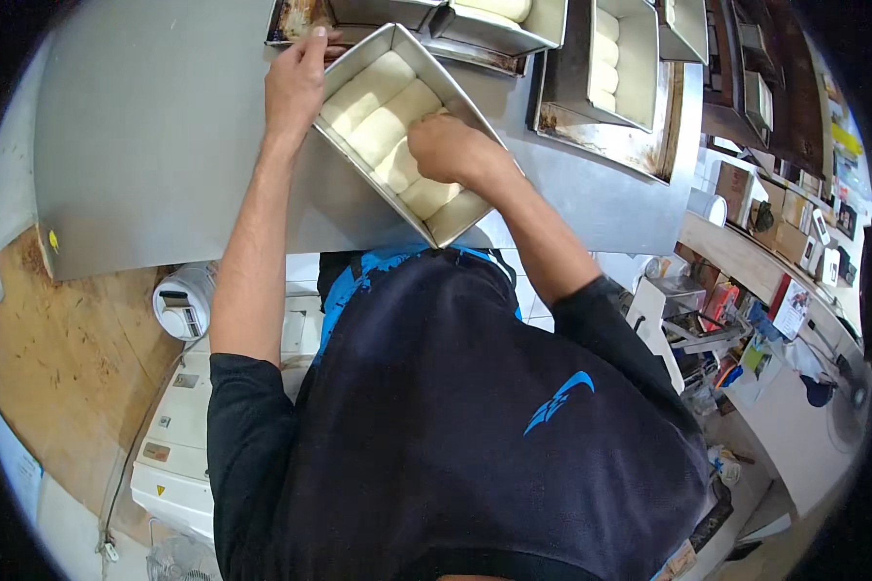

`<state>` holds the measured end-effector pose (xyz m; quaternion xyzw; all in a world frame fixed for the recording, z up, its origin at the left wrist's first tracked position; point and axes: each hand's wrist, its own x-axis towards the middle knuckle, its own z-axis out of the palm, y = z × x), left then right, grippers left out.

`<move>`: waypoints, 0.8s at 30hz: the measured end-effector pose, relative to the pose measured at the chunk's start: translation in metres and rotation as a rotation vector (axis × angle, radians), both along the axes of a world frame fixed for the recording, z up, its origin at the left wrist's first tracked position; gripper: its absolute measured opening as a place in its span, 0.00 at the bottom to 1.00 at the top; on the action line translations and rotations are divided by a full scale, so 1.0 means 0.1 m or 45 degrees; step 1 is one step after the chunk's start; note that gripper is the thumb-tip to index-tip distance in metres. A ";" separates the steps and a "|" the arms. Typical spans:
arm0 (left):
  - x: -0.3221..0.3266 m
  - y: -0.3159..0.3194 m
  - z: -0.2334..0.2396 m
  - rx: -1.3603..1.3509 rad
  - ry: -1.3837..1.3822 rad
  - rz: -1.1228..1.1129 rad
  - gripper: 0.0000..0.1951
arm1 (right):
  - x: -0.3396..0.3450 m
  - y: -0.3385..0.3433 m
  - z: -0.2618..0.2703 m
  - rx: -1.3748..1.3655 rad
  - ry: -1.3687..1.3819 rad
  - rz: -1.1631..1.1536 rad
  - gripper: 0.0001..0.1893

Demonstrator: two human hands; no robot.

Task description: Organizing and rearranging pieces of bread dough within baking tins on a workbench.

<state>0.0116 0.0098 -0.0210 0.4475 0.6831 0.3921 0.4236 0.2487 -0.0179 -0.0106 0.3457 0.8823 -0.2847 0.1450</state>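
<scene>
A metal loaf pan is tilted at the near edge of the steel table, its lower corner against my shirt. Several smooth rolls of pale dough lie side by side in it. My left hand grips the pan's upper left side, with some fingers hidden behind the wall. Inside the pan, my right hand is curled into a fist, its knuckles on the dough towards the right side. The fist hides part of the dough beneath it.
The steel table spans the front. Another dough-filled loaf pan stands on a stained baking tray at the right. More pans sit on a second tray at the top. Cluttered shelving is far right.
</scene>
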 end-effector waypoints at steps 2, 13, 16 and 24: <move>0.00 0.03 0.01 -0.012 -0.015 0.002 0.26 | 0.00 -0.02 0.01 -0.038 -0.036 0.002 0.12; 0.02 0.03 -0.04 -0.007 -0.001 0.001 0.27 | -0.11 0.14 0.04 -0.112 -0.208 0.084 0.13; 0.00 0.02 -0.05 -0.011 -0.003 0.003 0.27 | -0.14 0.17 0.09 -0.106 -0.221 0.096 0.13; 0.02 0.07 -0.01 -0.001 0.016 0.016 0.27 | -0.31 0.18 0.19 -0.184 -0.165 0.069 0.11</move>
